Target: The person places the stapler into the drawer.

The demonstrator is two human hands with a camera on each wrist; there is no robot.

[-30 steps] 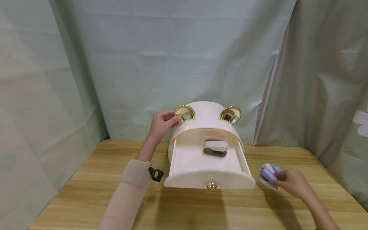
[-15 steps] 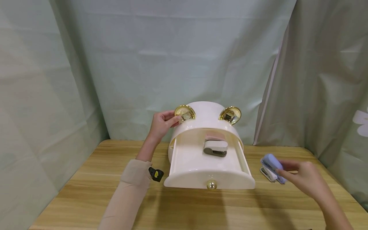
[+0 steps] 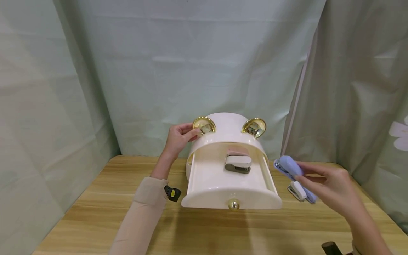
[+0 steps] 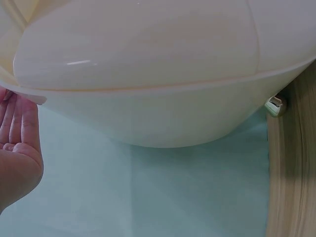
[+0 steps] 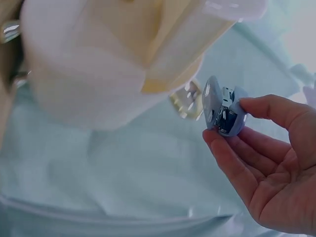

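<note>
Left hand (image 3: 179, 139) pinching, right hand (image 3: 331, 189) gripping.

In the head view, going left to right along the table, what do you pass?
Beige sleeve → left hand on the left gold ear → grey stapler in the open drawer → right gold ear → blue stapler → right hand pinching it.
</note>
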